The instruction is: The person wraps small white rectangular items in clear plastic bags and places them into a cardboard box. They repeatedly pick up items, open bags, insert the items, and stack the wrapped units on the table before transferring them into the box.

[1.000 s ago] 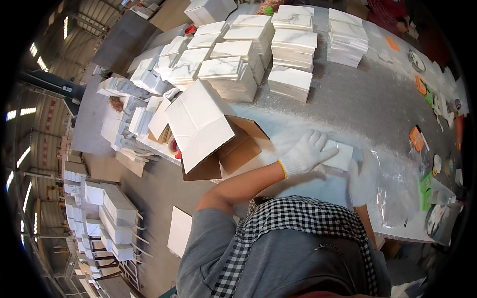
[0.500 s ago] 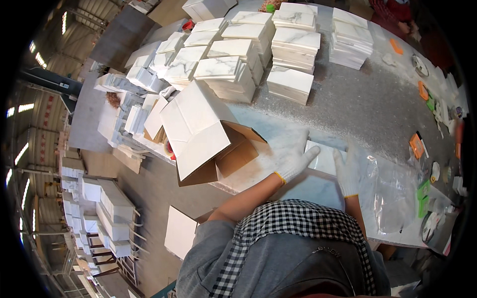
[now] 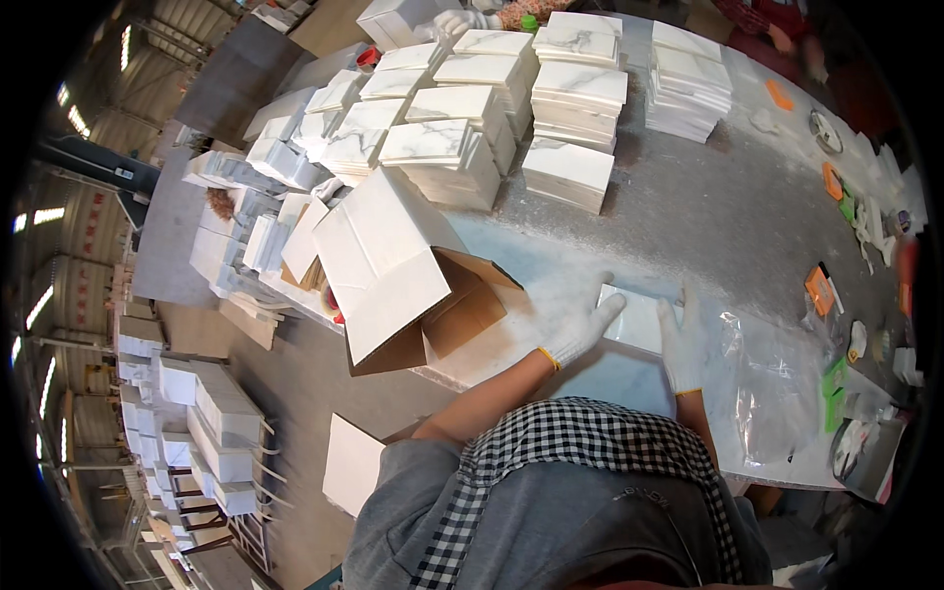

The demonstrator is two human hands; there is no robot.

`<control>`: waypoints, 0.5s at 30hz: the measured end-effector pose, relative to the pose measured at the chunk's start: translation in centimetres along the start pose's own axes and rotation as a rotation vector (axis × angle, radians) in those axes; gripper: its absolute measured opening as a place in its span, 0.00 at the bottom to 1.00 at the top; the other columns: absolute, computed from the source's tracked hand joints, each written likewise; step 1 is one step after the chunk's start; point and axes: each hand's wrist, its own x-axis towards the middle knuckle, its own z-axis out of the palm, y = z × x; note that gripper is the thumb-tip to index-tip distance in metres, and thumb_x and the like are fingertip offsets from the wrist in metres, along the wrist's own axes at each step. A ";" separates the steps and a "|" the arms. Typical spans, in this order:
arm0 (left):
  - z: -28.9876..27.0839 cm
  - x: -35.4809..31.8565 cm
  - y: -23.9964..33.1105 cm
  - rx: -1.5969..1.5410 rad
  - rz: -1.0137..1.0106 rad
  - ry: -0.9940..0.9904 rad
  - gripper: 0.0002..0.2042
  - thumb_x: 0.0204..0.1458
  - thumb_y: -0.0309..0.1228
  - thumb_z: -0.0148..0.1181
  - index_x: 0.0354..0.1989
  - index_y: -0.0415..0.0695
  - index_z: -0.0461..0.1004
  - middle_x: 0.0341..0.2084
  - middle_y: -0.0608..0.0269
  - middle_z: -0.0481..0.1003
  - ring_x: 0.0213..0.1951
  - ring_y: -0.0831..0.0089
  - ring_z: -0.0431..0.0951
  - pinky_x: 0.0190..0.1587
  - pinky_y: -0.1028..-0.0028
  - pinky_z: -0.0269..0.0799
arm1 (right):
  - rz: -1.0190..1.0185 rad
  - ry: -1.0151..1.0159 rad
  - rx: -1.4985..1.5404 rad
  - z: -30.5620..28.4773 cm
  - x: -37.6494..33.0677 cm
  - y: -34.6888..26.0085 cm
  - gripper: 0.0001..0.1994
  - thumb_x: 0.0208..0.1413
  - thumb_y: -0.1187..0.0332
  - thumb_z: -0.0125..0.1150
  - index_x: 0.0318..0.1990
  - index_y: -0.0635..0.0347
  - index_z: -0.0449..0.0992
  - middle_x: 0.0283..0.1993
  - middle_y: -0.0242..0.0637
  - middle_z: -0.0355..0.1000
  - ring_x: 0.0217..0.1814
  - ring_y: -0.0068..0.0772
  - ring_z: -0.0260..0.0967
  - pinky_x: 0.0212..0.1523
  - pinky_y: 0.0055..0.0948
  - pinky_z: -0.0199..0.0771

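Note:
My left hand (image 3: 582,332), in a white glove with a yellow cuff, presses against the left end of a white tile block (image 3: 632,321). At its opposite end, my right hand (image 3: 681,346), gloved the same way, holds it with the thumb along the near corner. Whether the block is one tile or a small stack I cannot make out. It rests on a bluish-white slab (image 3: 615,379) on the table in front of me. Left of my left hand, an open cardboard box (image 3: 388,265), white outside and brown inside, lies tilted with its mouth toward me.
Stacks of veined marble tiles (image 3: 442,147) line the far side of the table (image 3: 678,216). Clear plastic film (image 3: 767,393) lies to the right, near orange and green tools (image 3: 818,290). A co-worker's gloved hand (image 3: 467,22) is behind the stacks; another person (image 3: 777,29) is far right.
A co-worker's gloved hand has come into view behind the far tile stacks. My hands stay on the two ends of the tile block, and the view has shifted slightly.

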 end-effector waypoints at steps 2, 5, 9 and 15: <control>-0.2 -0.1 0.4 0.015 -0.008 -0.007 0.30 0.62 0.47 0.53 0.67 0.40 0.62 0.56 0.35 0.72 0.60 0.46 0.71 0.64 0.60 0.63 | -0.063 0.065 0.111 1.5 0.6 2.1 0.33 0.64 0.58 0.57 0.72 0.64 0.57 0.68 0.58 0.63 0.71 0.56 0.60 0.69 0.43 0.60; -0.3 -0.2 0.5 0.037 -0.009 0.002 0.30 0.63 0.48 0.52 0.68 0.41 0.62 0.56 0.35 0.72 0.61 0.47 0.71 0.64 0.60 0.63 | -0.047 0.088 0.208 2.2 0.8 3.0 0.35 0.64 0.59 0.57 0.74 0.62 0.53 0.69 0.59 0.62 0.72 0.54 0.59 0.70 0.41 0.58; -0.7 -0.3 1.3 0.083 -0.015 -0.016 0.30 0.63 0.49 0.51 0.68 0.42 0.62 0.56 0.36 0.72 0.61 0.47 0.71 0.64 0.59 0.63 | -0.021 0.092 0.280 2.4 0.9 3.2 0.36 0.64 0.60 0.57 0.75 0.60 0.50 0.69 0.60 0.62 0.72 0.53 0.60 0.70 0.40 0.59; -1.4 -0.7 3.1 0.024 -0.149 -0.087 0.28 0.63 0.46 0.51 0.65 0.39 0.64 0.56 0.39 0.72 0.61 0.49 0.70 0.64 0.60 0.61 | 0.020 0.092 0.317 2.6 1.1 3.5 0.37 0.64 0.60 0.57 0.76 0.58 0.49 0.68 0.59 0.63 0.71 0.51 0.62 0.69 0.39 0.61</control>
